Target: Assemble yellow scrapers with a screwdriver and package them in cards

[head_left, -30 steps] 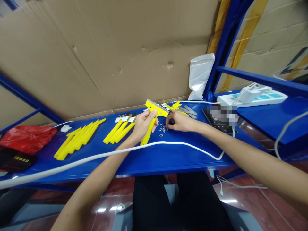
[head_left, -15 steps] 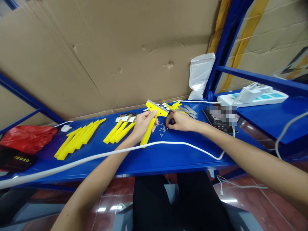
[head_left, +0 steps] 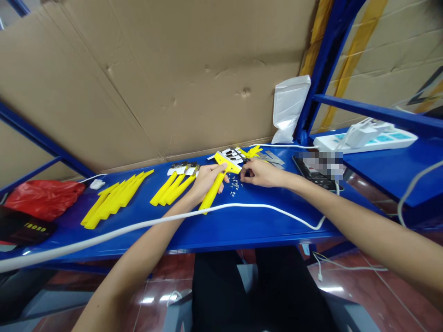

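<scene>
A yellow scraper (head_left: pixel 212 193) is in my left hand (head_left: pixel 206 180), which is closed round the top of its handle with the thumb on the wide head. The handle slants down toward the table's front. At the right end of that head is my right hand (head_left: pixel 255 172), thumb and fingers pinched together; whatever lies between the fingertips is too small to tell. A thin black tool (head_left: pixel 239 154) shows just behind these fingers. Small metal screws and nuts (head_left: pixel 234 183) are scattered on the blue table between my hands.
Several yellow handles (head_left: pixel 114 203) lie at left, and labelled scrapers (head_left: pixel 169 189) nearer. Flat metal blades (head_left: pixel 275 157) and yellow pieces (head_left: pixel 254 151) are behind my right hand. A phone (head_left: pixel 316 173), a power strip (head_left: pixel 367 140) and a red bag (head_left: pixel 44 198) flank them. A white cable (head_left: pixel 242 205) crosses in front.
The scraper's head has tilted and dropped slightly in my left hand, its handle end swinging a little left. My right hand stays pinched, close to the head's right end.
</scene>
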A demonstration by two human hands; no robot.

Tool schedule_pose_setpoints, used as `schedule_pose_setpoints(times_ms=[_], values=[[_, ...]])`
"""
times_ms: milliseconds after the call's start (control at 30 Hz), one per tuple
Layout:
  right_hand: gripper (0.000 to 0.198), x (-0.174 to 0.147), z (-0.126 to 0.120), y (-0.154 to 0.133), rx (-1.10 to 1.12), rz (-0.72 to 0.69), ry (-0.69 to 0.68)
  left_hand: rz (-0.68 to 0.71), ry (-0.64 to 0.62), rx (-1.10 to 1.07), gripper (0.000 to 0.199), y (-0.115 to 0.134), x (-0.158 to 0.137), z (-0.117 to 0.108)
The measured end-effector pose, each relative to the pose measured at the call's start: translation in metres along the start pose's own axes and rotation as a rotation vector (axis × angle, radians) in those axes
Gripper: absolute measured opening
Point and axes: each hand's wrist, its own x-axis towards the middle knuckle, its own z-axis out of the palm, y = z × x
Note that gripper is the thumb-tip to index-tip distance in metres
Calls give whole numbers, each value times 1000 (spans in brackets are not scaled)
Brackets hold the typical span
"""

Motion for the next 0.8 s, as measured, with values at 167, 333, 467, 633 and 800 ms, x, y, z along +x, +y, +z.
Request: schedule_pose_setpoints(times_ms=[167,333,467,633,800], values=[[13,2,8,6,-34,34,164,-32,42,23,33,-1,1,-1],[11,4,7,1,52,47,363,-60,82,33,30,1,1,-1],[13,3,4,-5,153,41,472,-85,87,37,29,2,0,2],[18,1,6,-10,313,-7,405,-100,63,40,32,4,-4,8],[26,0,15,-15,351,-57,310,-83,-1,41,33,4,-7,13]])
